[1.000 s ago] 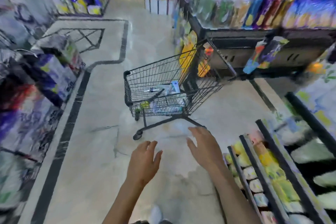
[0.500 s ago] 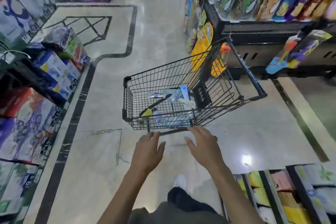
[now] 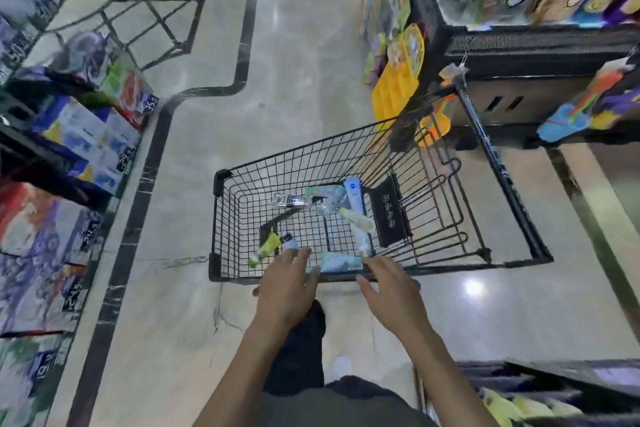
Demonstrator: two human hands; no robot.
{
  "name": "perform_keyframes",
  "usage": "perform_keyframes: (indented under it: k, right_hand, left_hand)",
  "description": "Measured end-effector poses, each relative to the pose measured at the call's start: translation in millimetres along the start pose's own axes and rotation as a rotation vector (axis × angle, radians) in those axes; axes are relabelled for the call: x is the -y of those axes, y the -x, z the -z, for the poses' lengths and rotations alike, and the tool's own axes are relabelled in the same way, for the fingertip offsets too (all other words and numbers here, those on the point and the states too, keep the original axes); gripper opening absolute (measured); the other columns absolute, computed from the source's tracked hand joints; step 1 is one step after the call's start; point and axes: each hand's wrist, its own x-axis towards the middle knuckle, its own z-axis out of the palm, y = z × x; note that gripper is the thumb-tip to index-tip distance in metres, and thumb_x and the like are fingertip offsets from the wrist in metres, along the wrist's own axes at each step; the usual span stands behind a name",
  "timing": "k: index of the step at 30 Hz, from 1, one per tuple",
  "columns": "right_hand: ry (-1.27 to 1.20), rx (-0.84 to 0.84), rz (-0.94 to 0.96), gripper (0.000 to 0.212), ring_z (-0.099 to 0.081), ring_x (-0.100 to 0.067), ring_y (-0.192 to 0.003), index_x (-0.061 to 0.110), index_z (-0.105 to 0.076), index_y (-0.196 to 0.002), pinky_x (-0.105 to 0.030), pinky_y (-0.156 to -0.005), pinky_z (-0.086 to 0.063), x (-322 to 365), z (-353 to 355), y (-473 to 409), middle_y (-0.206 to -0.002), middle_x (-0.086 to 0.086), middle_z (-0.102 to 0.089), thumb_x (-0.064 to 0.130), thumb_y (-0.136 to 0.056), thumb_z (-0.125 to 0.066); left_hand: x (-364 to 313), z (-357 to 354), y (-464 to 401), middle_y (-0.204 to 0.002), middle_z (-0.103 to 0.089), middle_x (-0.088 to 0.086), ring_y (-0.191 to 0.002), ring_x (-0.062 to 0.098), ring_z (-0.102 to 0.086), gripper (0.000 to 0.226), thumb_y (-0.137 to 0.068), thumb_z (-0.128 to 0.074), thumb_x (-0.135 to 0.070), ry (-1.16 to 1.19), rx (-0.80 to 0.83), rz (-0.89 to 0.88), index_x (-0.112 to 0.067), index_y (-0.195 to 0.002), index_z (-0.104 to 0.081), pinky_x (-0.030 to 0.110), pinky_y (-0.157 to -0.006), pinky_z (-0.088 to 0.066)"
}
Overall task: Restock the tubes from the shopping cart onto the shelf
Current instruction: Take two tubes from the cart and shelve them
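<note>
Your left hand (image 3: 287, 288) hovers at the shopping cart (image 3: 221, 218) near rim, fingers loosely spread, holding nothing. Right hand (image 3: 389, 291) is the same, just outside the wire. The tubes (image 3: 341, 262) lie flat on the basket floor directly ahead and below your fingertips, long axes mixed. The basket top is open, so reach over the rim and down.

- Tubes (image 3: 353, 196) of white, green and yellow lie loosely scattered, flat, on the basket floor.
- Black wire shopping cart (image 3: 346, 163) stands in the aisle.
</note>
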Motion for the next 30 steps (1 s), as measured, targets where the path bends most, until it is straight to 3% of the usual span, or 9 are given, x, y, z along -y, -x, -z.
perform_keyframes:
  k: [6, 15, 19, 23, 26, 28, 30]
  right_hand:
    - [-0.021, 0.042, -0.015, 0.044, -0.049, -0.02, -0.133, 0.021, -0.056, -0.143, -0.036, -0.107, -0.042, 22.0, 17.5, -110.6, -0.145, 0.0, -0.055, 0.038, -0.103, -0.054]
    - [-0.036, 0.205, -0.09, 0.046, -0.053, -0.026, -0.132, 0.021, -0.051, -0.147, -0.042, -0.106, -0.045, 43.7, -0.3, -258.4, -0.147, -0.005, -0.055, 0.039, -0.105, -0.053]
    - [-0.163, 0.238, -0.209, 0.044, -0.06, -0.031, -0.125, 0.023, -0.053, -0.143, -0.046, -0.103, -0.05, 31.0, -45.1, -322.6, -0.144, -0.007, -0.06, 0.041, -0.103, -0.057]
    - [-0.339, 0.264, -0.401, 0.04, -0.067, -0.028, -0.107, 0.02, -0.058, -0.136, -0.038, -0.091, -0.054, 3.6, -105.9, -383.2, -0.129, -0.009, -0.068, 0.039, -0.101, -0.061]
    - [-0.443, 0.212, -0.522, 0.036, -0.065, -0.029, -0.11, 0.014, -0.059, -0.13, -0.032, -0.086, -0.049, -20.7, -152.1, -425.7, -0.124, -0.008, -0.068, 0.033, -0.1, -0.062]
    - [-0.493, 0.185, -0.608, 0.037, -0.064, -0.026, -0.107, 0.013, -0.057, -0.13, -0.031, -0.084, -0.048, -35.1, -181.0, -449.0, -0.121, -0.004, -0.067, 0.031, -0.098, -0.064]
    - [-0.553, 0.164, -0.679, 0.041, -0.062, -0.024, -0.101, 0.013, -0.053, -0.13, -0.033, -0.081, -0.05, -49.2, -212.2, -472.7, -0.121, -0.004, -0.065, 0.032, -0.097, -0.065]
  left_hand:
    - [31.8, -8.7, -74.6, -0.128, -0.061, 0.01, -0.115, 0.034, -0.059, 0.045, -0.1, -0.054, -0.038, 0.022, 0.144, 0.073, -0.015, -0.138, -0.056, 0.043, -0.089, -0.05]
    - [66.5, -29.9, -198.9, -0.141, -0.054, 0.011, -0.126, 0.032, -0.053, 0.049, -0.103, -0.049, -0.038, 0.141, 0.291, 0.278, -0.013, -0.146, -0.047, 0.045, -0.096, -0.05]
    - [80.7, -67.8, -261.4, -0.138, -0.058, 0.012, -0.12, 0.031, -0.059, 0.05, -0.101, -0.054, -0.039, 0.303, 0.302, 0.467, -0.012, -0.143, -0.05, 0.049, -0.1, -0.05]
    - [102.5, -120.7, -316.3, -0.131, -0.064, 0.016, -0.109, 0.028, -0.064, 0.048, -0.101, -0.059, -0.039, 0.565, 0.271, 0.713, -0.01, -0.139, -0.053, 0.051, -0.102, -0.05]
    - [127.9, -167.0, -355.8, -0.128, -0.064, 0.02, -0.113, 0.034, -0.063, 0.05, -0.099, -0.063, -0.038, 0.778, 0.247, 0.933, -0.007, -0.136, -0.053, 0.049, -0.101, -0.052]
    - [150.0, -202.5, -376.4, -0.131, -0.062, 0.02, -0.114, 0.034, -0.062, 0.057, -0.092, -0.067, -0.044, 0.929, 0.23, 1.069, -0.006, -0.134, -0.054, 0.049, -0.096, -0.054]
    - [171.7, -237.3, -394.7, -0.118, -0.064, 0.014, -0.1, 0.029, -0.062, 0.059, -0.089, -0.066, -0.045, 1.028, 0.209, 1.176, -0.005, -0.132, -0.056, 0.041, -0.082, -0.054]
